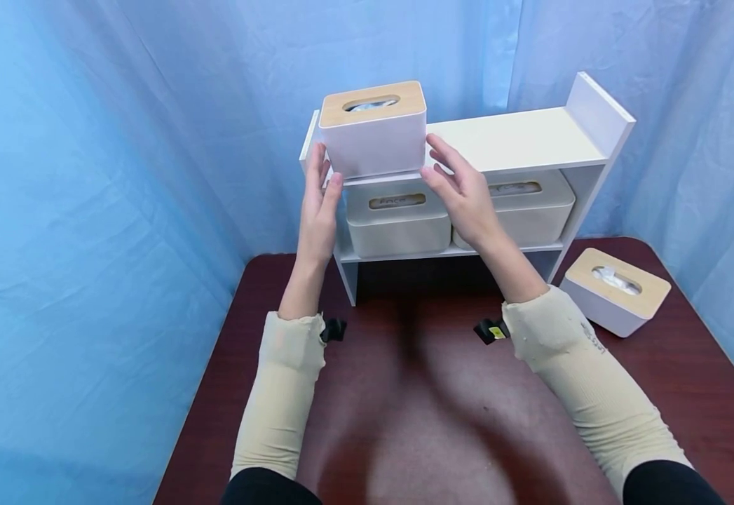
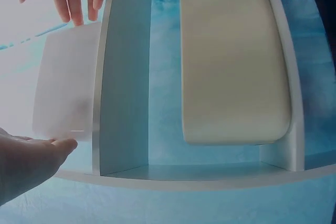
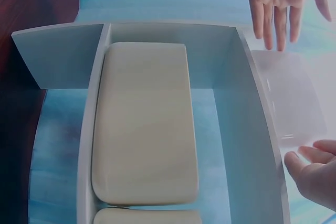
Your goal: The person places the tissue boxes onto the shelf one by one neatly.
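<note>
A white tissue box [image 1: 374, 146] with a wooden lid stands on the left end of the top board of a white shelf [image 1: 518, 140]. At its left side is my left hand [image 1: 320, 221], fingers fairly straight and pointing up. My right hand [image 1: 467, 200] is by its right side, fingertips close to the wall. In the left wrist view the pale box [image 2: 65, 87] sits between both hands, and the left thumb tip is near its lower end. The right wrist view shows the box [image 3: 291, 98] with relaxed fingers at either end. Neither hand curls round it.
Two cream tissue boxes, one left [image 1: 398, 235] and one right [image 1: 531, 217], fill the shelf's lower level. Another wooden-lidded tissue box [image 1: 615, 291] lies at an angle on the dark red table [image 1: 417, 421], right of the shelf. Blue curtains [image 1: 120, 210] hang behind and beside.
</note>
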`<state>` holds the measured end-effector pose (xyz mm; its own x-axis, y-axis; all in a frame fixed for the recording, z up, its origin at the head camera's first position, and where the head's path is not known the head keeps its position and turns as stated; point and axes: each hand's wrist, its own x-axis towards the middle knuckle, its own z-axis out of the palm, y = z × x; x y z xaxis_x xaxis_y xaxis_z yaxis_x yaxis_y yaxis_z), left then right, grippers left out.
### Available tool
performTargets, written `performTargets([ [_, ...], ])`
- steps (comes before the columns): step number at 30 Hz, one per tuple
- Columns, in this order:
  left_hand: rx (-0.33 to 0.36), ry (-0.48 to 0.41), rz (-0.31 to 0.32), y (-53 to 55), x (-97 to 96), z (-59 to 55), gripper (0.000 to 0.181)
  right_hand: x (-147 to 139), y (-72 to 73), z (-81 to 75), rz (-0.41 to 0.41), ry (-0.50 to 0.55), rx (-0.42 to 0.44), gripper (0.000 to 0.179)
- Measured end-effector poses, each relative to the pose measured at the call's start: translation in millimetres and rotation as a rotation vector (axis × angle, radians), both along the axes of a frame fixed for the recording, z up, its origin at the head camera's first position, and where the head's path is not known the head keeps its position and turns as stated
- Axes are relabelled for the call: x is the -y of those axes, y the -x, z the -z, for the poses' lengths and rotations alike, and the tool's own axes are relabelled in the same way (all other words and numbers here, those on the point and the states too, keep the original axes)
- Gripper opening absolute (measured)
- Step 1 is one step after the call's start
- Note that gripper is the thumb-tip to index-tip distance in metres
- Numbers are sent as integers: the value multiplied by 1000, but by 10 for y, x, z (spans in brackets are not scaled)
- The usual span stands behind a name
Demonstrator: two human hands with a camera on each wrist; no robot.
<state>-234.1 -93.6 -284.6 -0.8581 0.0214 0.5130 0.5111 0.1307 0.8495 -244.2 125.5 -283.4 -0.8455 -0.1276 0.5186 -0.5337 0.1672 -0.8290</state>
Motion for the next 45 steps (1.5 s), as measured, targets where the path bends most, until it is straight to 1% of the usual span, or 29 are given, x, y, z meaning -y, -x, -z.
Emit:
performTargets([
  [5,7,4,20,-68,4,88,66,-31,-44,68,-1,13,3,51],
  [9,2,17,39,-108,-7,180,65,-72,-102,135,-7,37,-23,48],
  [13,-8,18,58,-148,-48,303,62,-142,-185,238,-15,40,-57,48],
  [19,-28,-26,101,-208,-166,516,57,-298,-328,423,14,-21,-53,51],
  [22,-7,-44,123,-233,-266,626,54,-402,-392,535,29,-46,-66,52],
  [26,49,-49,160,-266,-424,802,52,-561,-479,705,57,-87,-60,54],
  [31,100,-11,183,-327,-634,1062,52,-794,-601,908,121,-118,-18,54],
  [37,136,40,217,-375,-917,1395,49,-1122,-722,1147,201,-97,36,55],
  [40,150,71,227,-397,-1053,1523,47,-1315,-768,1276,272,-98,58,55],
  [45,180,101,251,-466,-1260,1690,46,-1697,-817,1464,416,-95,129,55],
])
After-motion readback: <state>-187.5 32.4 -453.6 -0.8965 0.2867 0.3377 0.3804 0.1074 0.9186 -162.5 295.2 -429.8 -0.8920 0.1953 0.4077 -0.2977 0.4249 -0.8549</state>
